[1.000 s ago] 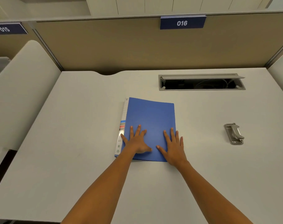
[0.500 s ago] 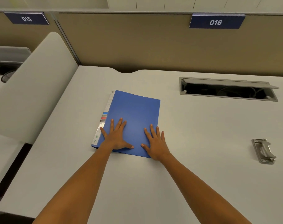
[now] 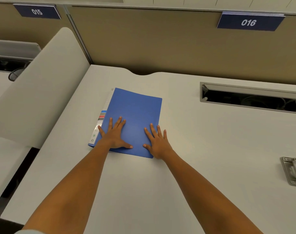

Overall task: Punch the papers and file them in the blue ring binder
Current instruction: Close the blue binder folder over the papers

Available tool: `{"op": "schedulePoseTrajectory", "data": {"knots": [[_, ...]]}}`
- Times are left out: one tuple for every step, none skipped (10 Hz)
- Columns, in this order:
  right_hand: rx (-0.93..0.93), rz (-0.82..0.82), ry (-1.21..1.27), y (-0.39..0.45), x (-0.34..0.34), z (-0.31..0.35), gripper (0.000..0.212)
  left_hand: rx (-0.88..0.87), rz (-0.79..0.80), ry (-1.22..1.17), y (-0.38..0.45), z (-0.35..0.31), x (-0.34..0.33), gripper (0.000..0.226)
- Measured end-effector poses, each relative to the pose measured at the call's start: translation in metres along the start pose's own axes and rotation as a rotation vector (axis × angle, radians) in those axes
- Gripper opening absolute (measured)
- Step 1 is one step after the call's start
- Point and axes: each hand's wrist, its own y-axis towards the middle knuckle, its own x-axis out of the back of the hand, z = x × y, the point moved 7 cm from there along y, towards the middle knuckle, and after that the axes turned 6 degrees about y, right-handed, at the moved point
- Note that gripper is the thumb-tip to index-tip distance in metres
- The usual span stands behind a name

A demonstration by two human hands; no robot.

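1. The blue ring binder (image 3: pixel 135 115) lies closed and flat on the white table (image 3: pixel 203 166), toward the left half of it and closer to the far edge than to the near edge.
2. The binder is turned a little, so its spine side faces the left edge of the table; a white label strip (image 3: pixel 100 122) with small coloured bars runs along that side.
3. The left hand (image 3: pixel 114 134) rests flat on the near left part of the cover, released, with the fingers spread and the thumb pointing toward the right; it grasps nothing.
4. The right hand (image 3: pixel 158 143) rests flat at the near right corner of the binder, also released and with spread fingers; the fingers lie on the cover, and the outer part of the palm reaches past the binder's edge onto the table.
5. Both bare forearms come from the near edge of the table toward the binder.
6. A grey metal hole punch (image 3: pixel 293 171) lies near the right edge of the table, well apart from the binder and partly cut by the frame.
7. A cable slot (image 3: pixel 250 98) with a raised grey lid sits near the far right part of the table.
8. Behind the far edge stands a beige partition (image 3: pixel 160 43) with a dark blue sign "016" (image 3: pixel 248 22); another sign "015" (image 3: pixel 37 11) is further left.
9. No loose papers can be seen.
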Motion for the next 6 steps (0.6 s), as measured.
{"op": "schedulePoseTrajectory", "data": {"knots": [[-0.001,0.007,-0.009,0.003,-0.001,0.002,0.073,0.005,-0.005,0.006,0.0,0.002,0.002,0.128],[0.003,-0.002,-0.001,0.002,0.0,0.001,0.073,0.01,-0.001,0.001,-0.001,0.001,0.002,0.128],[0.03,-0.021,0.072,-0.003,0.003,-0.001,0.071,0.043,0.017,-0.04,-0.004,-0.004,0.005,0.128],[0.007,-0.069,0.209,-0.01,0.006,-0.01,0.069,0.068,0.007,-0.091,-0.005,-0.011,0.008,0.121],[-0.036,-0.24,0.273,-0.028,0.023,-0.028,0.065,0.054,-0.016,-0.157,-0.008,-0.03,0.009,0.108],[-0.039,-0.347,0.19,-0.041,0.037,-0.04,0.064,0.012,-0.015,-0.123,-0.011,-0.05,0.0,0.105]]}}
